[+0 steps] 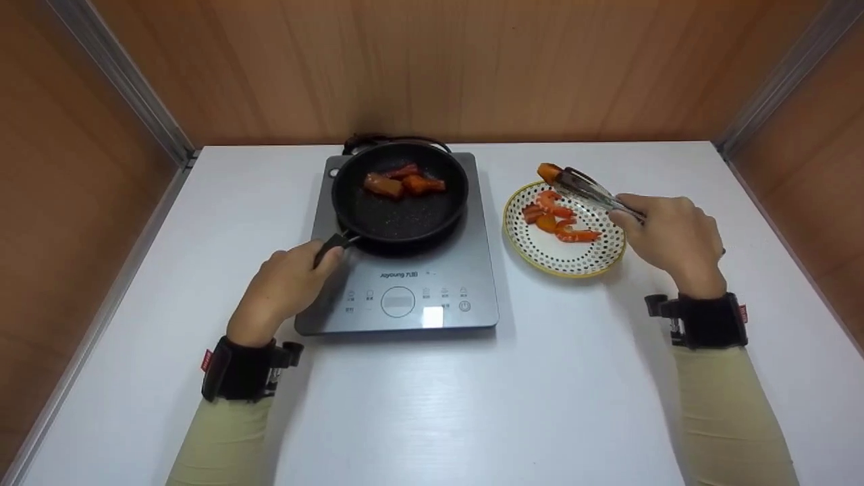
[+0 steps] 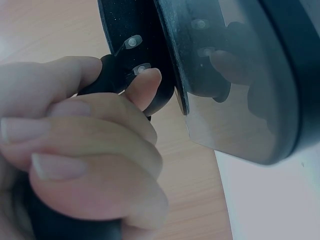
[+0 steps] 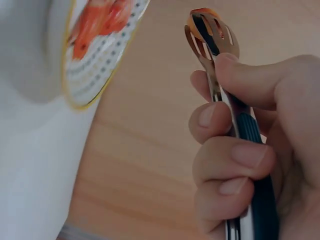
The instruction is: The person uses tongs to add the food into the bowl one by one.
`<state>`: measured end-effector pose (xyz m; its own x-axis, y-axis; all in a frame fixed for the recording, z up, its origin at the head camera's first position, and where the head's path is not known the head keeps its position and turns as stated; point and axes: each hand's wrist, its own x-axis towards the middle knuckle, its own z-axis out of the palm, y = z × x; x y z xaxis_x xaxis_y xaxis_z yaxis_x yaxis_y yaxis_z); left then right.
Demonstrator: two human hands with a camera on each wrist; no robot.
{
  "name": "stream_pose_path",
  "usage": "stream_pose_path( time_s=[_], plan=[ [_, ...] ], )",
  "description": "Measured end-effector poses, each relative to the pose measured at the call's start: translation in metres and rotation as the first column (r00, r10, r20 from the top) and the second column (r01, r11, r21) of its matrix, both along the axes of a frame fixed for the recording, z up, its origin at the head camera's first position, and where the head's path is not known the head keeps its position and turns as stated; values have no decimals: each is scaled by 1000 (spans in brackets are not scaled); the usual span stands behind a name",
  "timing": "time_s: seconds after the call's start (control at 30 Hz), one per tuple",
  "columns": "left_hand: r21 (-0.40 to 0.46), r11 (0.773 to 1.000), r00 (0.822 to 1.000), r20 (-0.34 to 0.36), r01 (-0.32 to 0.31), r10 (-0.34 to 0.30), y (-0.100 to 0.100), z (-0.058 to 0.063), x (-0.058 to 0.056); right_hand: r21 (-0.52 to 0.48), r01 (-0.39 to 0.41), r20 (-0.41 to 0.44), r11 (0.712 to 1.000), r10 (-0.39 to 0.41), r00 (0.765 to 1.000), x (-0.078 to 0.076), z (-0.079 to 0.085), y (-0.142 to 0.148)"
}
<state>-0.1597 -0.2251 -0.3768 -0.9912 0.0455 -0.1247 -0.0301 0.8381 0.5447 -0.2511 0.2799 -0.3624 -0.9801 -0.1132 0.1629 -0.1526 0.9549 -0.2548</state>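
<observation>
My left hand grips the black handle of a frying pan, which sits on a grey induction cooker. Several reddish-brown food pieces lie in the pan's far half. With curled fingers my right hand holds metal tongs above the far right side of a dotted plate. An orange food piece is pinched at the tongs' tips; the right wrist view shows this orange piece between slotted ends. Shrimp and orange-red pieces lie on the plate.
The white table is bounded by a wood-grain panel at the back and panels at both sides. A black cable lies behind the pan. The cooker's control panel faces me.
</observation>
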Motion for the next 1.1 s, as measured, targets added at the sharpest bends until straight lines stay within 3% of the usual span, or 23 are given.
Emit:
stream_pose_path(
  time_s=[0.23,0.47,0.63,0.8,1.1],
  plan=[
    [8,1000,1000,-4,8,-8,1,0,-2,0,-107,-130,994,106,986,12,5,-56],
    [2,1000,1000,-6,7,-7,1,0,-3,65,-252,-293,966,260,920,6,5,-121],
    [-5,1000,1000,-13,8,-8,1,0,-3,153,-285,-308,946,319,896,2,4,-165],
    [-6,1000,1000,-13,9,-9,2,0,-3,243,-281,-298,928,347,889,-4,3,-198],
    [-1,1000,1000,-12,6,-6,5,1,-3,353,-284,-300,892,395,868,-10,0,-236]
  ],
)
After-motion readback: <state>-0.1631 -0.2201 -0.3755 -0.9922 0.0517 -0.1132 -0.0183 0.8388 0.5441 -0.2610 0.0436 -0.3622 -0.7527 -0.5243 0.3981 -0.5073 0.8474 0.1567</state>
